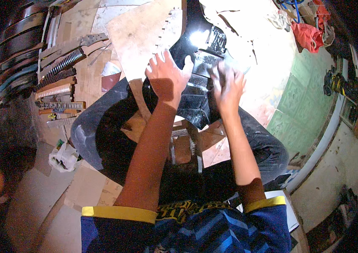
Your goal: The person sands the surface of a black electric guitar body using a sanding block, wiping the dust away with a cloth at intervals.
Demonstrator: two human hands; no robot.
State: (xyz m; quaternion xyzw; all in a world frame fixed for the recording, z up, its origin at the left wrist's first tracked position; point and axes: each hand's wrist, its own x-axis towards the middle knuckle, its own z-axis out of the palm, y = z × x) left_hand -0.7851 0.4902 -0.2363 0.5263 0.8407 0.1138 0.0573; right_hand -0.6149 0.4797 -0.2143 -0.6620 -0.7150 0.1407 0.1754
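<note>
A glossy black piece [200, 101], apparently a guitar body with recessed cavities, lies between my bent legs, a bright glare near its top. My left hand [167, 75], with white-dusted fingertips, rests at its left side, fingers spread and holding nothing visible. At the right of the cavities is my right hand [229, 89], fingers bent and smeared by motion; whether anything is in them I cannot tell. Just beyond my left hand lies a pale wooden board [137, 29] with a notched edge.
Wooden templates and combed strips [63, 89] lie at left, beside stacked dark curved pieces [19, 42]. A white plastic bag [63, 156] sits lower left. Red cloth [307, 36] and a black-yellow tool [335, 84] are at upper right, near green tiles [297, 105].
</note>
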